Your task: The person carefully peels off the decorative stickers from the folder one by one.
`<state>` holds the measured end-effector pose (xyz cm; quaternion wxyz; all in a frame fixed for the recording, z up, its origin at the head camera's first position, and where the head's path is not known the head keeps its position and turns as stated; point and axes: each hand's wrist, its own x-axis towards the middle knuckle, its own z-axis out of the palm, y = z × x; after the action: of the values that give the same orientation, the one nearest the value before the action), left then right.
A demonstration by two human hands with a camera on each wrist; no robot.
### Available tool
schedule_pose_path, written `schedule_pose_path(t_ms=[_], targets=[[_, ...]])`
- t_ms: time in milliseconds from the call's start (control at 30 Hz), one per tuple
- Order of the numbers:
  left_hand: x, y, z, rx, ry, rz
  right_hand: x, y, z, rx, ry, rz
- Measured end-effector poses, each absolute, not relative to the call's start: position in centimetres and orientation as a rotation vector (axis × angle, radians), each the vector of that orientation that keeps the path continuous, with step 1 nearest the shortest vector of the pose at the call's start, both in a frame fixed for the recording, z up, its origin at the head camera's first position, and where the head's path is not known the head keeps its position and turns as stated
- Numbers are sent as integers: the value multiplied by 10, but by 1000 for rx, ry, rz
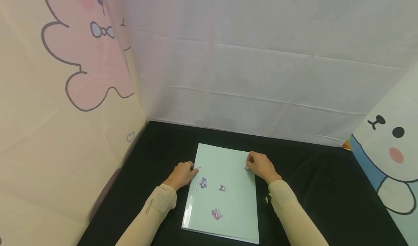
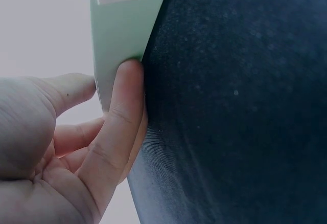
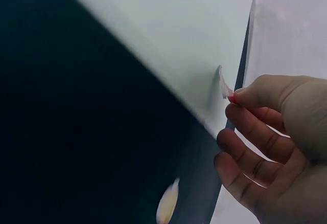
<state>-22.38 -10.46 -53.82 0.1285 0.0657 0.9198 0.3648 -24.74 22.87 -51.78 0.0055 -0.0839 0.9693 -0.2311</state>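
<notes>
Head view: pale-green folder point(image 1: 235, 200) lies between the hands point(image 1: 180, 175) point(image 1: 263, 166).

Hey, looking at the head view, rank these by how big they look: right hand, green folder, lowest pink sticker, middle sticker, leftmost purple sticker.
Largest to smallest:
1. Green folder
2. Right hand
3. Lowest pink sticker and leftmost purple sticker: too alike to rank
4. Middle sticker

Folder point(image 1: 240, 202) pale mint — purple sticker point(image 1: 203, 183) at its 9 o'clock, pink-purple sticker point(image 1: 216, 213) at 6. Table point(image 1: 320, 173) black, back cloth point(image 1: 245, 68) whitish. Sleeves point(image 1: 138, 222) cream, dark lettering point(image 1: 149, 206) on left. Head view, 10 o'clock: pink cartoon figure point(image 1: 94, 57) — grey outline, cream ground point(image 1: 32, 140).
</notes>
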Motion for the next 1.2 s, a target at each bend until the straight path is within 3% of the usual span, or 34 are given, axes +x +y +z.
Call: schedule_pose_path(t_ms=[633, 1200], targets=[[-222, -103, -535, 188, 2695, 1014, -216, 325, -515, -35, 3032, -615], [-223, -103, -536, 203, 2709, 1002, -208, 333, -514, -31, 3050, -598]])
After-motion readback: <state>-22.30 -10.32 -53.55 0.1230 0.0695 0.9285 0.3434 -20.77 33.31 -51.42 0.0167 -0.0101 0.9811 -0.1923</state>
